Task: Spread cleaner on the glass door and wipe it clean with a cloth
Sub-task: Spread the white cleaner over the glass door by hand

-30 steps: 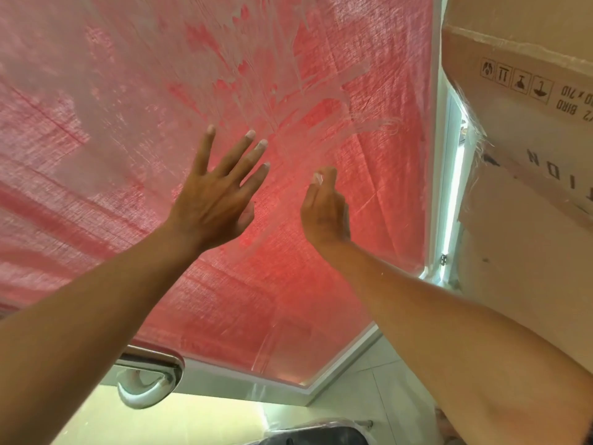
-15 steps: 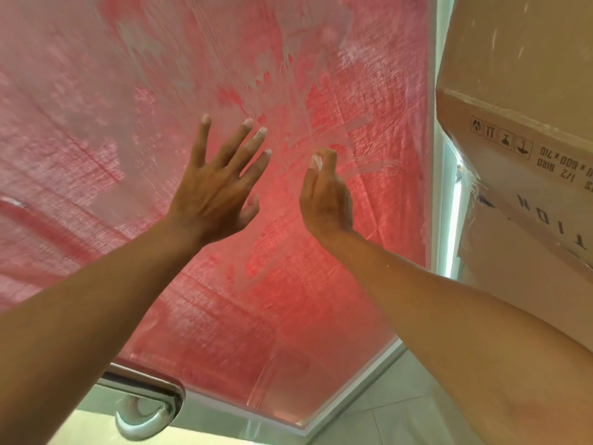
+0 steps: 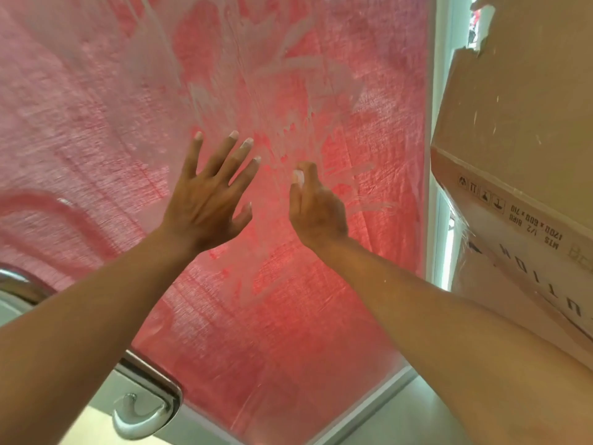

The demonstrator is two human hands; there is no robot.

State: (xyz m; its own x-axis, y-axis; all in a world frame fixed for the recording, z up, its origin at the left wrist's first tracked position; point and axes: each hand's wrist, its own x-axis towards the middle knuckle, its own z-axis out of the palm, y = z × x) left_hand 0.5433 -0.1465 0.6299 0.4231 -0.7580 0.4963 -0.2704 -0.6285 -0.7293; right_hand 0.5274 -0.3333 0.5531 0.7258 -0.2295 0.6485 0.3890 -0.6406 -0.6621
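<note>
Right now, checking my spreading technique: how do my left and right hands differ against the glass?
The left hand is spread flat, back to the camera, fingers fanned; the right hand is seen edge-on, fingers held together. The left points up-right, the right nearly straight up. Both are bare, hold no cloth, carry white cleaner on the fingertips, and are raised at the smeared glass door.

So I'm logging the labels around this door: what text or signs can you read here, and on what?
"1200 x 600 x 710", upside down, on the cardboard box
"M1S 1/2 BIRO", upside down, on the same box; reading uncertain
Four handling pictograms in a row, same box
Large letters ending "UTION", cut off at the edge
Glass door: no text
</note>
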